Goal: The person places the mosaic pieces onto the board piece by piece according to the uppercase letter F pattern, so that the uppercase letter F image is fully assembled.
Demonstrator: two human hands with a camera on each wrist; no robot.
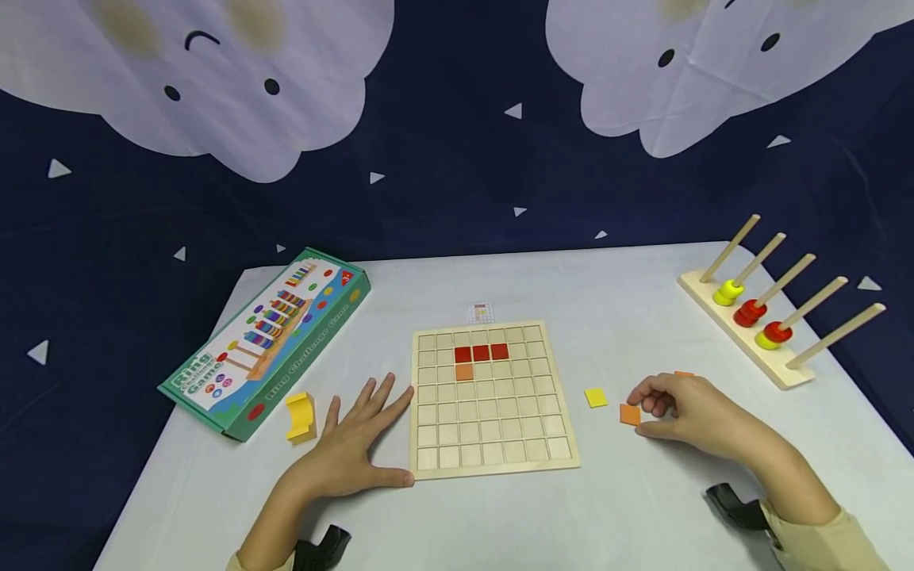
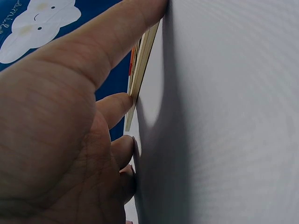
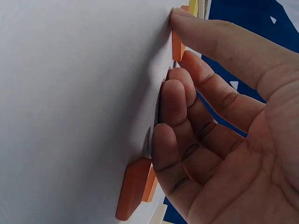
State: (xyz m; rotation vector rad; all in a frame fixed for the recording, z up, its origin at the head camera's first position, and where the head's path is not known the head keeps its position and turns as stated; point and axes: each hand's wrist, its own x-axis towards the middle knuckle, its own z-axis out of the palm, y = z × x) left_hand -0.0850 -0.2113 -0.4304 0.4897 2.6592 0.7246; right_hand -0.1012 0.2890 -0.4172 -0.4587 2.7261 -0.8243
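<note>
A square wooden grid board (image 1: 496, 457) lies mid-table, with three red tiles (image 1: 481, 353) in a row and an orange tile (image 1: 464, 372) below the leftmost. My left hand (image 1: 355, 452) is spread on the cloth, its thumb and index fingertips touching the board's left edge. To the board's right, my right hand (image 1: 689, 408) pinches an orange square tile (image 1: 629, 415) at its edges between thumb and index finger, at table level. The other fingers are curled. A yellow tile (image 1: 596, 397) lies left of it. More orange tiles (image 3: 134, 189) lie by the right hand, mostly hidden in the head view.
A small pattern card (image 1: 481, 312) lies behind the board. At left are a green game box (image 1: 264, 341) and a yellow curved block (image 1: 301, 418). A wooden peg stand (image 1: 774, 361) with yellow and red rings stands at the back right.
</note>
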